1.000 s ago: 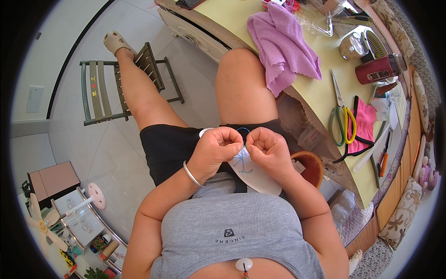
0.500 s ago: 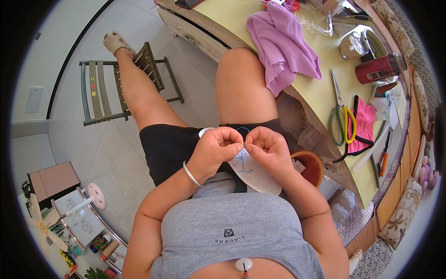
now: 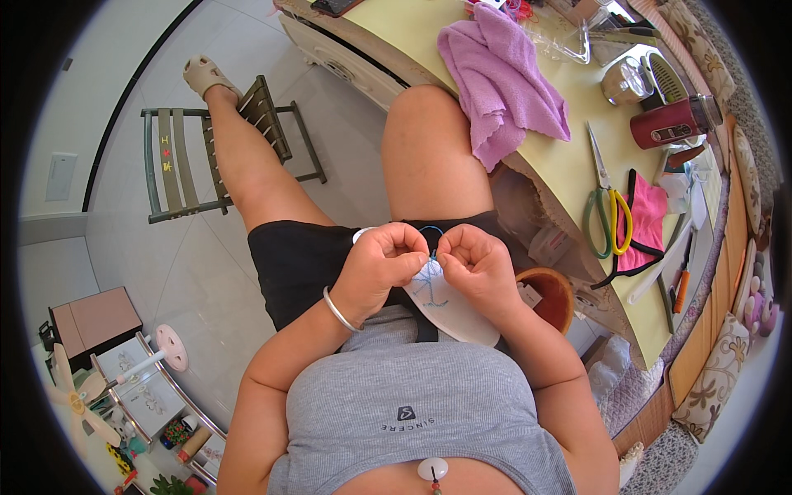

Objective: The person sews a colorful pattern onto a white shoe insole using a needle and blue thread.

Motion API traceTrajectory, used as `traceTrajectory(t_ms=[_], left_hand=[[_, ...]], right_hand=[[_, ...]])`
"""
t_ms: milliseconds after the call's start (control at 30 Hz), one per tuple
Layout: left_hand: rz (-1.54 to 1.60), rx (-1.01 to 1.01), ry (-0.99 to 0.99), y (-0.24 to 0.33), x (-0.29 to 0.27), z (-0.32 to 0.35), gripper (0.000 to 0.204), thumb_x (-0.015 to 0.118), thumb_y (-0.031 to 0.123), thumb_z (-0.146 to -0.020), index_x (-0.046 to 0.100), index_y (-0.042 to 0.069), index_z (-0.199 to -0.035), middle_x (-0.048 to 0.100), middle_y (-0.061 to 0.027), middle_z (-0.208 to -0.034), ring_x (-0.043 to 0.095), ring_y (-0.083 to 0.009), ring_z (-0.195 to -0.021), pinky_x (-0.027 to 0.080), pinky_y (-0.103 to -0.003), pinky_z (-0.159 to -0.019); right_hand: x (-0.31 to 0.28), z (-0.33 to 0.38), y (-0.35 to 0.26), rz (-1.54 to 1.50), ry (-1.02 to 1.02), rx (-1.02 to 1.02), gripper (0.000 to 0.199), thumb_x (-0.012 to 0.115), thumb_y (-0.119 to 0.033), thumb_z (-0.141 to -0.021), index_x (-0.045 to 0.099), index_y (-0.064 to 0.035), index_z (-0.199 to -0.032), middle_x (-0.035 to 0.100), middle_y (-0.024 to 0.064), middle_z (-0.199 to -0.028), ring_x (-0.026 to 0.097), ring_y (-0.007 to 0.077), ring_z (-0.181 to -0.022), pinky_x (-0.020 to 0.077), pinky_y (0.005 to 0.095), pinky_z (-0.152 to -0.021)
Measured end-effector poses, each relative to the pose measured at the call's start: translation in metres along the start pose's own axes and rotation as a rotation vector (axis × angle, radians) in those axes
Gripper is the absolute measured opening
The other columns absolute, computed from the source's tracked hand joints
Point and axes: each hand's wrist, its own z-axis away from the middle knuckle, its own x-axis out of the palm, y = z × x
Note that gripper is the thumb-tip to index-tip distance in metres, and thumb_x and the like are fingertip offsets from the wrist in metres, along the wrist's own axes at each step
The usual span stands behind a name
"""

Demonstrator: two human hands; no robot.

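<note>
In my lap lies a white, rounded flat piece (image 3: 462, 320), perhaps a sole, its far part covered by my hands. Blue thread (image 3: 427, 290) trails loosely across it, and a loop of the same thread arches up behind my fingertips. My left hand (image 3: 381, 268), with a silver bangle at the wrist, pinches the thread between thumb and forefinger. Opposite it, my right hand (image 3: 478, 264) is closed in a similar pinch on the thread. A small gap separates the two sets of fingertips, just above the white piece.
At right stands a yellow-topped table (image 3: 577, 194) holding a purple towel (image 3: 503, 87), scissors (image 3: 606, 206), pink cloth (image 3: 646, 213) and a dark red flask (image 3: 672, 122). Below its edge sits a round brown bowl (image 3: 557, 301). My leg rests over a folding stool (image 3: 186, 161).
My fingertips have parted slightly, my right hand shifting a little to the right. The blue thread on the white piece has shifted, its lower end drawn up.
</note>
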Motion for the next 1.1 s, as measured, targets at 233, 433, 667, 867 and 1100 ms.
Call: traceTrajectory(t_ms=[233, 433, 667, 867, 1100], left_hand=[[-0.116, 0.052, 0.024, 0.0, 0.006, 0.0, 0.006, 0.065, 0.003, -0.084, 0.061, 0.001, -0.088, 0.059, 0.0016, -0.08, 0.053, -0.0038, -0.067, 0.044, -0.018, -0.059], [-0.044, 0.041, 0.063, 0.001, 0.001, 0.0, 0.006, 0.064, 0.0, -0.083, 0.061, 0.001, -0.088, 0.06, 0.0011, -0.08, 0.055, -0.0039, -0.07, 0.046, -0.019, -0.062], [-0.375, 0.275, 0.094, 0.001, 0.012, 0.002, 0.009, 0.065, -0.003, -0.081, 0.061, 0.0, -0.089, 0.06, -0.0006, -0.086, 0.056, -0.0038, -0.071, 0.048, -0.019, -0.064], [-0.346, 0.224, 0.138, 0.0, 0.006, 0.002, 0.01, 0.065, -0.004, -0.082, 0.06, -0.001, -0.089, 0.056, -0.0006, -0.089, 0.057, -0.0061, -0.076, 0.048, -0.02, -0.071], [-0.703, 0.325, 0.092, 0.01, 0.013, 0.007, 0.011, 0.062, -0.006, -0.083, 0.059, -0.002, -0.093, 0.057, -0.0016, -0.091, 0.057, -0.0063, -0.074, 0.048, -0.02, -0.07]], right_hand=[[0.001, 0.001, -0.002, 0.045, -0.004, -0.02, 0.005, 0.062, 0.0, -0.083, 0.057, -0.0016, -0.082, 0.048, -0.0067, -0.065, 0.037, -0.0001, -0.056, 0.0321, 0.0187, -0.05], [0.001, 0.002, -0.001, 0.041, 0.021, -0.002, 0.006, 0.062, 0.001, -0.083, 0.057, -0.0013, -0.083, 0.049, -0.0066, -0.065, 0.038, -0.0001, -0.057, 0.0325, 0.0188, -0.05], [0.001, 0.001, 0.001, 0.044, 0.01, -0.01, 0.006, 0.062, 0.001, -0.084, 0.057, -0.0017, -0.083, 0.047, -0.0075, -0.064, 0.037, -0.0002, -0.057, 0.0315, 0.0186, -0.05], [0.001, 0.002, 0.002, -0.005, 0.005, 0.008, 0.006, 0.061, 0.001, -0.085, 0.056, -0.002, -0.083, 0.044, -0.0085, -0.064, 0.036, -0.0006, -0.057, 0.0296, 0.0182, -0.05], [0.001, 0.001, -0.001, -0.006, 0.002, 0.009, 0.006, 0.06, 0.001, -0.086, 0.056, -0.0019, -0.084, 0.045, -0.0086, -0.065, 0.036, -0.001, -0.057, 0.0295, 0.0176, -0.051]])
